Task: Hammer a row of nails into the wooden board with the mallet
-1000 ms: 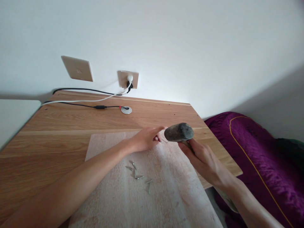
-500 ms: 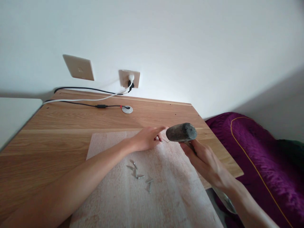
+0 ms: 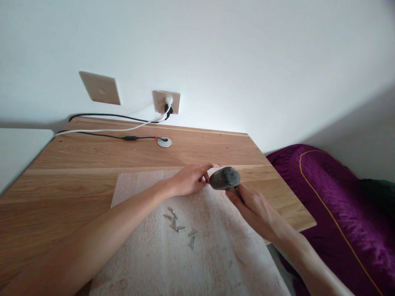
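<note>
My right hand [image 3: 248, 201] is wrapped round the handle of a hammer [image 3: 224, 178] with a dark, thick, rounded head. The head is held just over the far part of a pale wooden board [image 3: 148, 259], close to my left fingertips. My left hand [image 3: 189, 179] rests at the board's far edge, thumb and fingers pinched together on a thin nail, which the hammer head now hides. Several loose silvery nails [image 3: 182, 229] lie on the middle of the board, nearer to me.
Beneath the board is a wooden desk [image 3: 77, 156] against a white wall. Black and white cables [image 3: 114, 130] run along its back to a wall socket [image 3: 166, 102] and a round cable hole [image 3: 164, 142]. A purple covered seat or bed [image 3: 327, 205] stands at the right.
The hammer and my right hand have moved left and slightly down, toward my left fingertips, covering the nail. My left hand stays nearly still.
</note>
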Motion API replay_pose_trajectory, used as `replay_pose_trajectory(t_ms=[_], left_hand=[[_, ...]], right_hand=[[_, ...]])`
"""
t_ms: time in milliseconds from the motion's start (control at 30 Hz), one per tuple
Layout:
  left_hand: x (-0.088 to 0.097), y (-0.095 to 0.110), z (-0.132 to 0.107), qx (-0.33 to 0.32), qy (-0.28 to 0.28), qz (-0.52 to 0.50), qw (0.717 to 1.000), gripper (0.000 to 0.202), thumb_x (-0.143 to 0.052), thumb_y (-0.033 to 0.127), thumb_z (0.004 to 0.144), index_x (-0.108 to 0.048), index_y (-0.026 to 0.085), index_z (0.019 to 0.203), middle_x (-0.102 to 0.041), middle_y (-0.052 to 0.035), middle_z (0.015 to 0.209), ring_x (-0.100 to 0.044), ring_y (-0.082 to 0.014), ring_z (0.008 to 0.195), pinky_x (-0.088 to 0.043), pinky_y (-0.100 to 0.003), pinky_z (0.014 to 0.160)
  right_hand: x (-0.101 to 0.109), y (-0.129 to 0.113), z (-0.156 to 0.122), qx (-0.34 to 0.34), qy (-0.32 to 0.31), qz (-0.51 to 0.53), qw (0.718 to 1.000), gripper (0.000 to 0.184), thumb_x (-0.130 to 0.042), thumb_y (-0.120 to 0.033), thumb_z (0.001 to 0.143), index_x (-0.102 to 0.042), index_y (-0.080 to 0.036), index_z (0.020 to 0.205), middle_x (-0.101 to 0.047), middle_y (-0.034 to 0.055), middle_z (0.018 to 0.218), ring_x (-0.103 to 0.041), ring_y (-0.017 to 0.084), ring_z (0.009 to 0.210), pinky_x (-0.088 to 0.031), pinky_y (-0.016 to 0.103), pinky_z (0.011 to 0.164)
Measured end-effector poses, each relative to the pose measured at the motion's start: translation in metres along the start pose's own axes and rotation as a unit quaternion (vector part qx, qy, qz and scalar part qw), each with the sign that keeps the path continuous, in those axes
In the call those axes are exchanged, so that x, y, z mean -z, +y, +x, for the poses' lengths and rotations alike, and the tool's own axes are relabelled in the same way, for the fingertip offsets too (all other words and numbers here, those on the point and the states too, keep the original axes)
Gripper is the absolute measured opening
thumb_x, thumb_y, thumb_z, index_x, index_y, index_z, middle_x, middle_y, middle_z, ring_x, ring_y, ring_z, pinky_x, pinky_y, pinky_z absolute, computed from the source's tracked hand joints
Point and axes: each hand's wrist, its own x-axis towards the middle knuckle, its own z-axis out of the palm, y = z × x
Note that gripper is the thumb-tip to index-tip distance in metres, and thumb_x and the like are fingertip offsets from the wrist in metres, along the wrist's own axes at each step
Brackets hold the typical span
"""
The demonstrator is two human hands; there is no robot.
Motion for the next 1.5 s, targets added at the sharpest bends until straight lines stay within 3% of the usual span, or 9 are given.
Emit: replay_pose_trajectory(t_ms=[100,267,533,700,1067,1367,1500], left_hand=[[0.000,0.000,-0.002,-0.013,0.008,-0.004,1.000,0.070,-0.057,-0.001,0.084,-0.054,0.026,0.148,-0.080,-0.0027,0.106,-0.074,-0.0181,0.090,-0.051,-0.028,0.081],[0.000,0.000,-0.002,-0.001,-0.006,-0.005,1.000,0.073,-0.058,-0.001,0.082,-0.054,0.028,0.149,-0.079,-0.0002,0.100,-0.073,-0.0177,0.086,-0.050,-0.027,0.079],[-0.003,-0.002,0.000,0.002,0.004,0.022,1.000,0.072,-0.062,0.001,0.083,-0.054,0.025,0.151,-0.081,-0.0020,0.100,-0.074,-0.0177,0.087,-0.051,-0.026,0.080],[-0.003,-0.002,0.001,0.004,-0.002,0.010,1.000,0.071,-0.063,0.000,0.084,-0.056,0.024,0.150,-0.082,-0.0017,0.098,-0.073,-0.0164,0.082,-0.050,-0.025,0.077],[-0.002,0.000,0.000,0.016,-0.007,0.019,1.000,0.074,-0.062,0.000,0.083,-0.054,0.024,0.152,-0.081,-0.0016,0.098,-0.072,-0.0157,0.080,-0.050,-0.025,0.074],[-0.003,-0.001,-0.001,0.020,-0.002,0.010,1.000,0.074,-0.062,-0.001,0.081,-0.056,0.025,0.150,-0.081,-0.0007,0.098,-0.073,-0.0157,0.080,-0.050,-0.025,0.075],[-0.003,0.000,0.000,0.024,-0.001,0.010,1.000,0.072,-0.063,-0.001,0.081,-0.057,0.023,0.150,-0.082,-0.0015,0.098,-0.073,-0.0164,0.080,-0.051,-0.026,0.075]], right_hand=[[-0.009,0.003,-0.002,-0.006,-0.018,0.026,0.999,0.025,-0.042,-0.041,0.113,-0.060,-0.025,0.112,-0.077,0.0052,0.088,-0.076,0.028,0.082,-0.049,0.034,0.072],[-0.010,0.010,-0.023,-0.054,0.002,0.013,0.998,0.030,-0.042,-0.046,0.112,-0.061,-0.026,0.100,-0.073,0.0035,0.078,-0.073,0.027,0.075,-0.048,0.033,0.068],[-0.032,0.017,-0.042,-0.116,0.002,0.033,0.993,0.037,-0.040,-0.054,0.111,-0.064,-0.026,0.109,-0.077,0.0057,0.082,-0.075,0.030,0.077,-0.050,0.034,0.069],[-0.042,0.020,-0.041,-0.106,0.026,0.010,0.994,0.037,-0.037,-0.051,0.110,-0.064,-0.026,0.113,-0.077,0.0055,0.075,-0.076,0.031,0.069,-0.052,0.035,0.062],[-0.042,0.021,-0.043,-0.094,0.024,-0.002,0.995,0.032,-0.039,-0.045,0.111,-0.064,-0.026,0.118,-0.079,0.0058,0.075,-0.077,0.032,0.066,-0.053,0.036,0.057],[-0.044,0.019,-0.043,-0.098,0.023,0.010,0.995,0.032,-0.038,-0.044,0.111,-0.063,-0.024,0.115,-0.082,0.0098,0.085,-0.081,0.033,0.080,-0.057,0.037,0.067],[-0.044,0.019,-0.042,-0.104,0.027,0.010,0.994,0.033,-0.038,-0.045,0.110,-0.064,-0.024,0.115,-0.082,0.0098,0.084,-0.081,0.034,0.077,-0.058,0.039,0.067]])
